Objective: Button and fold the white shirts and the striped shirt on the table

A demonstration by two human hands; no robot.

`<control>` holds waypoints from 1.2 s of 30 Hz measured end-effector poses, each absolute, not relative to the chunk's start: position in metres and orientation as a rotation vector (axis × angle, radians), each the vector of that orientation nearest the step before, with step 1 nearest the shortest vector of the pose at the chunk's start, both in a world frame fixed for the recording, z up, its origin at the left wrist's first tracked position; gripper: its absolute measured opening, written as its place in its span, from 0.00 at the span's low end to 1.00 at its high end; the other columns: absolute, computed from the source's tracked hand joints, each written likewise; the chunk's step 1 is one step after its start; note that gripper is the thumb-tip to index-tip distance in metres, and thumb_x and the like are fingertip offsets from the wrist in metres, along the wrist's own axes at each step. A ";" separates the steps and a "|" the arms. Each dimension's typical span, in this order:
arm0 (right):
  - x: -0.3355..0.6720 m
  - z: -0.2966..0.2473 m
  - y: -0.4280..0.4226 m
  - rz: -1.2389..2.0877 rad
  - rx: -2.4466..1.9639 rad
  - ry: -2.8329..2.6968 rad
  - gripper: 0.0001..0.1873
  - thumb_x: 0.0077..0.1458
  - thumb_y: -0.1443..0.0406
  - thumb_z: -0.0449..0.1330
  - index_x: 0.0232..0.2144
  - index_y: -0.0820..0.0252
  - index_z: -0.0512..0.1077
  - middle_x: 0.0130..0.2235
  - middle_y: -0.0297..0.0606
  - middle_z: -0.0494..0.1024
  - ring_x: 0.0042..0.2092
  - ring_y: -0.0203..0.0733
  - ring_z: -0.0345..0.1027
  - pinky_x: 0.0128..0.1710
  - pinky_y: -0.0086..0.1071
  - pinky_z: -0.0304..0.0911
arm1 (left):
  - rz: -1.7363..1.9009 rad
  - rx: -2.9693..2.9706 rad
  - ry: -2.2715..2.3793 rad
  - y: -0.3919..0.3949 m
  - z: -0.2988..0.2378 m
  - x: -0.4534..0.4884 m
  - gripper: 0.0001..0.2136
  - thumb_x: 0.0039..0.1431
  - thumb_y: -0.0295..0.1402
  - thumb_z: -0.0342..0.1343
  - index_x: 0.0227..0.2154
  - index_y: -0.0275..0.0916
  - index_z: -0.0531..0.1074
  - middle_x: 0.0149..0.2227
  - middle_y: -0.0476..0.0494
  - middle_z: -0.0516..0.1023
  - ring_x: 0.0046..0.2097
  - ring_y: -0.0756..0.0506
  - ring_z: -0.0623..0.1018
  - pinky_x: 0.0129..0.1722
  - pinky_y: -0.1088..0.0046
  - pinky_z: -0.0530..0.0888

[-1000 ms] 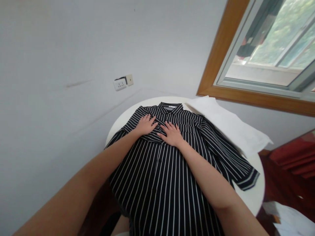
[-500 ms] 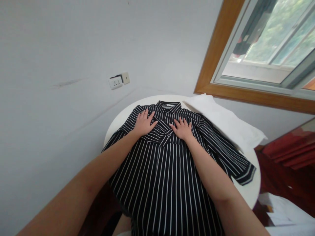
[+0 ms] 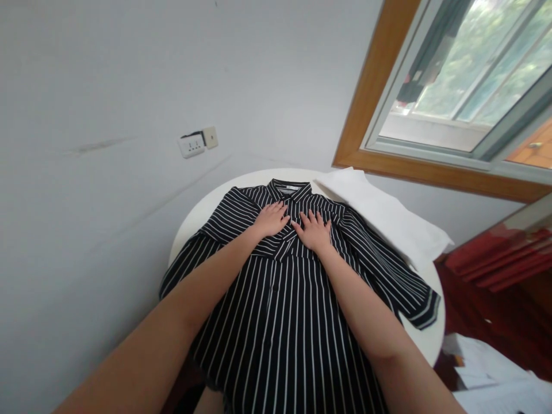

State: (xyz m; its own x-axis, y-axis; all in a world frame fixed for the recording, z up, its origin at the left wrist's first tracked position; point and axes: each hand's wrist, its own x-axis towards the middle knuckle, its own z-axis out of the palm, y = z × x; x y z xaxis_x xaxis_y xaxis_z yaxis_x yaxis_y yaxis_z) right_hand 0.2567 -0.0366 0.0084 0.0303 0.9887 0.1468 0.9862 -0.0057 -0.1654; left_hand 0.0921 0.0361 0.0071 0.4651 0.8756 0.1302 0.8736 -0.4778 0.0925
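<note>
A black shirt with white stripes [image 3: 284, 310] lies front up across a round table, its collar at the far side and its hem hanging toward me over the near edge. Its left-hand sleeve is folded inward across the chest, the cuff ending near the middle. My left hand [image 3: 271, 219] rests flat on that folded sleeve, fingers out. Just beside it, my right hand [image 3: 314, 231] lies with spread fingers on the chest near the cuff. The other sleeve [image 3: 388, 264] stretches out to the right, down to the table's edge.
The white round table [image 3: 190, 227] stands against a wall with a socket [image 3: 191, 145]. A folded white cloth-like or paper item [image 3: 383, 210] lies at its back right. A wood-framed window [image 3: 351, 129] is at right. White papers [image 3: 487, 362] and a red curtain [image 3: 500, 259] are lower right.
My left hand has slid to the right along the folded sleeve, closer to my right hand. My right hand stays at about the same place on the shirt. The view has shifted slightly.
</note>
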 end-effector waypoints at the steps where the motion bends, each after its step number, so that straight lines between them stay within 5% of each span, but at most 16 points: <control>1: 0.257 0.008 -0.037 0.024 -2.096 -2.031 0.38 0.61 0.41 0.31 0.66 0.49 0.51 0.68 0.40 0.48 0.68 0.57 0.35 0.61 0.65 0.31 | 0.248 2.682 1.591 0.036 0.007 0.091 0.30 0.66 0.46 0.32 0.65 0.36 0.53 0.68 0.40 0.50 0.68 0.41 0.50 0.66 0.58 0.48; 9: 0.261 0.012 -0.031 0.040 -2.090 -1.973 0.40 0.60 0.40 0.34 0.66 0.52 0.52 0.67 0.43 0.53 0.67 0.60 0.40 0.60 0.66 0.34 | 0.233 2.684 1.570 0.035 0.010 0.090 0.29 0.66 0.48 0.31 0.65 0.39 0.53 0.68 0.41 0.50 0.68 0.40 0.51 0.66 0.57 0.48; 17: 0.252 0.014 0.030 -0.004 -1.879 -2.143 0.31 0.67 0.52 0.39 0.66 0.61 0.52 0.67 0.41 0.51 0.68 0.46 0.39 0.65 0.43 0.43 | 0.292 2.679 1.572 0.037 0.005 0.092 0.29 0.66 0.47 0.34 0.64 0.38 0.55 0.68 0.42 0.51 0.68 0.40 0.51 0.66 0.57 0.48; 27: 0.240 0.009 0.072 0.143 -2.031 -2.131 0.28 0.67 0.53 0.35 0.66 0.47 0.51 0.69 0.32 0.46 0.69 0.49 0.36 0.65 0.52 0.35 | 0.333 2.631 1.551 0.036 0.008 0.091 0.29 0.66 0.47 0.36 0.64 0.37 0.55 0.67 0.40 0.53 0.67 0.39 0.53 0.66 0.56 0.50; 32: 0.238 0.010 0.070 0.136 -2.061 -2.115 0.29 0.67 0.51 0.33 0.66 0.45 0.50 0.69 0.33 0.44 0.69 0.49 0.35 0.65 0.52 0.34 | 0.621 2.632 1.542 0.043 0.016 0.079 0.23 0.66 0.41 0.37 0.57 0.37 0.66 0.61 0.41 0.65 0.62 0.44 0.63 0.63 0.64 0.58; 36: 0.235 0.013 0.066 0.143 -2.139 -2.066 0.29 0.66 0.49 0.34 0.66 0.42 0.49 0.70 0.37 0.41 0.69 0.53 0.33 0.63 0.59 0.32 | 0.706 2.586 1.721 0.063 0.022 0.064 0.23 0.66 0.37 0.36 0.59 0.36 0.64 0.63 0.43 0.64 0.64 0.44 0.61 0.64 0.64 0.56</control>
